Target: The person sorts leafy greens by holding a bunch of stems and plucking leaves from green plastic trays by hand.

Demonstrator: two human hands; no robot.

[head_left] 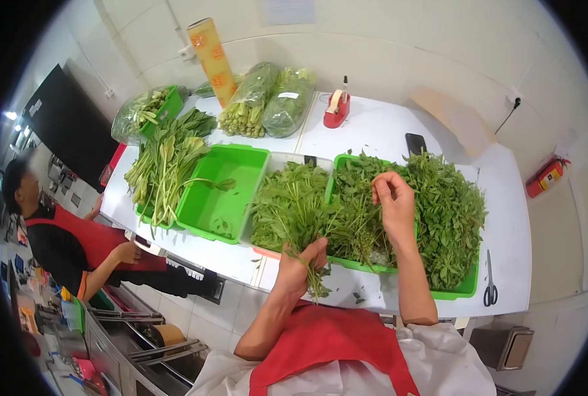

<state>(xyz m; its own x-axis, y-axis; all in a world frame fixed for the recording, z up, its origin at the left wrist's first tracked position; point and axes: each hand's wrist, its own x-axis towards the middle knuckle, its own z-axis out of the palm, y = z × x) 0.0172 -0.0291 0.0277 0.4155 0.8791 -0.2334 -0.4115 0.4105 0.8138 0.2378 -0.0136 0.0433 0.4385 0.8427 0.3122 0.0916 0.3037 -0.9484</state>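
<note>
My left hand (297, 269) is closed round the stems of a bunch of leafy greens (304, 214), near the table's front edge. Some leaves poke out below my fist. My right hand (395, 203) is raised over a green tray (366, 264) heaped with leafy herbs (360, 221). Its fingers are curled towards the thumb; whatever they pinch, if anything, is too small to make out. Left of the bunch lies a white tray (246, 228) of greens. A green tray (224, 188) further left holds a few loose leaves.
Long-stemmed greens (172, 158) lie at the left. Bagged vegetables (287, 105), a film roll (212, 59) and a red tape dispenser (337, 109) stand behind. More herbs (446, 218), a phone (415, 143) and scissors (490, 284) are right. A co-worker (89, 241) stands left.
</note>
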